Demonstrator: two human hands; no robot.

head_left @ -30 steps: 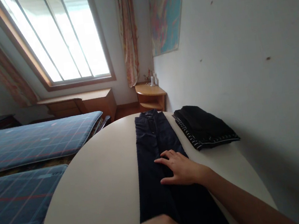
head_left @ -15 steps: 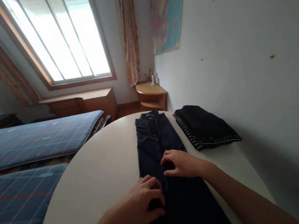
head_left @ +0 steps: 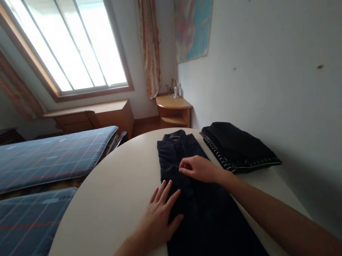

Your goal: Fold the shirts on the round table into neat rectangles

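A dark navy shirt (head_left: 174,153), folded into a long strip, lies on the round cream table (head_left: 115,186) with its collar at the far end. My left hand (head_left: 160,214) rests with spread fingers over the shirt's left edge. Farther up, my right hand (head_left: 199,169) is on the shirt's right half, its thumb and fingertips pinched together near the middle; any cloth between them is too small to make out.
Folded black cloth with a white-stitched edge (head_left: 237,146) sits at the table's right, beside the wall. Plaid mattresses (head_left: 42,161) stand to the left. A corner shelf (head_left: 172,102) and a desk (head_left: 107,107) are beyond the table.
My left hand has opened out and moved forward and slightly left. My right hand has moved up the shirt toward the collar, its fingers drawing together.
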